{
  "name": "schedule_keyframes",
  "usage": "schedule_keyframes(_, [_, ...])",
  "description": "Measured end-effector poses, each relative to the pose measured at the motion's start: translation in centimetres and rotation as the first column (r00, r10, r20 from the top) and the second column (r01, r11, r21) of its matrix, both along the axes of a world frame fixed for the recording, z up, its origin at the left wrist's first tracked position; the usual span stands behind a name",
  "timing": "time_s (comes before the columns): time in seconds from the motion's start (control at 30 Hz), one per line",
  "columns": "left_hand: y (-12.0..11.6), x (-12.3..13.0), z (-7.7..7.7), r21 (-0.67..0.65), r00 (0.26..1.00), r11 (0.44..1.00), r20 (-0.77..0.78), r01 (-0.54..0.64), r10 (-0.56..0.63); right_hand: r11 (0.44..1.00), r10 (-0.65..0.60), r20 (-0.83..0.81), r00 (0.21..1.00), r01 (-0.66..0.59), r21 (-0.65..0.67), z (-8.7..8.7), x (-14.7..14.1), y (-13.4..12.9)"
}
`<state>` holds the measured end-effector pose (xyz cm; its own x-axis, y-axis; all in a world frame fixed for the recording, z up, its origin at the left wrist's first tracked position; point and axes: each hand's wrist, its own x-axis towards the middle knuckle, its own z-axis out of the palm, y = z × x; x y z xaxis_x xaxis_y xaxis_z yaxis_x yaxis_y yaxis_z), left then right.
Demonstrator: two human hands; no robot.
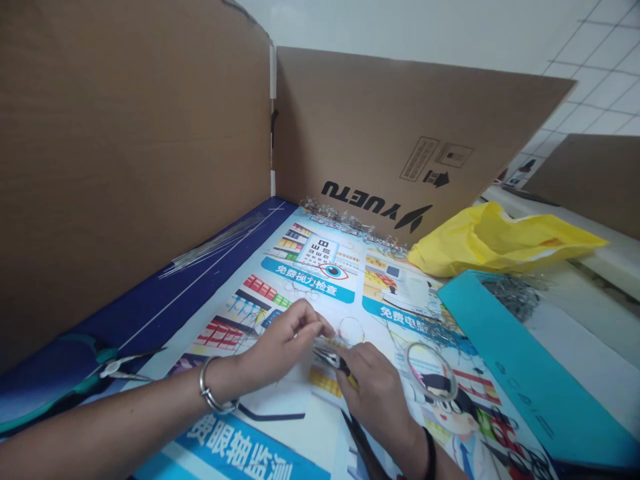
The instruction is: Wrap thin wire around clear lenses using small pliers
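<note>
My right hand is wrapped around a pair of pliers, whose metal jaws point left toward my other hand. My left hand has its fingertips pinched together just above the jaws. A thin wire curves in a loop beside those fingertips and seems to be held in them, though its end is too fine to make out. Dark handles reach down below my right hand. To its right, a coil of wire lies on the printed sheet.
Teal-handled pliers lie open at left. Straight wires rest along the cardboard wall. Small bent wire pieces line the back. At right are a yellow bag and a teal box with tangled wire pieces.
</note>
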<state>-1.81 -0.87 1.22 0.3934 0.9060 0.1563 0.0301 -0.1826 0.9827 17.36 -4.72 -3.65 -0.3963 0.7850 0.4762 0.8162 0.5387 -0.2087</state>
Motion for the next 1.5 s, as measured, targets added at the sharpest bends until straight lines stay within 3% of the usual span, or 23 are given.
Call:
schedule_keyframes(0.23, [1.2,-0.7,1.2,-0.139,0.982,0.986,0.150,-0.094,0.115,0.998,-0.032,-0.099,0.995,0.027,-0.057,-0.2,0.2,0.1])
schedule_keyframes(0.37, [1.9,-1.2,0.8,-0.083,0.976,0.988,0.164,-0.132,0.144,0.991,-0.086,-0.182,0.980,0.065,-0.118,-0.3,0.5,0.4])
schedule_keyframes(0.57, [3.0,-1.8,0.0,0.051,0.971,0.970,0.049,-0.238,0.235,0.968,-0.203,-0.299,0.933,0.145,-0.204,0.2,0.8,0.9])
schedule_keyframes(0.73, [3.6,-1.6,-0.7,-0.032,0.983,0.989,-0.116,-0.144,0.139,0.940,-0.273,-0.339,0.900,0.175,-0.294,0.6,0.8,1.2])
schedule_keyframes(0.83, [3.9,-1.6,-1.3,-0.001,0.972,0.996,-0.219,-0.093,0.091,0.936,-0.274,-0.344,0.898,0.167,-0.310,0.6,0.8,1.3])
schedule_keyframes(1.03, [4.3,-1.9,-2.0,0.200,0.828,0.979,-0.544,-0.030,0.136,0.937,-0.251,-0.332,0.909,0.143,-0.319,0.3,0.8,1.3])
schedule_keyframes(1.3, [4.9,-2.6,-2.7,0.327,0.666,0.945,-0.709,0.020,0.231,0.946,-0.220,-0.281,0.934,0.134,-0.294,0.4,0.7,1.2])
schedule_keyframes(1.5, [4.9,-2.8,-2.3,0.427,0.450,0.902,-0.819,0.064,0.356,0.941,-0.223,-0.252,0.942,0.141,-0.307,0.3,0.7,1.3])
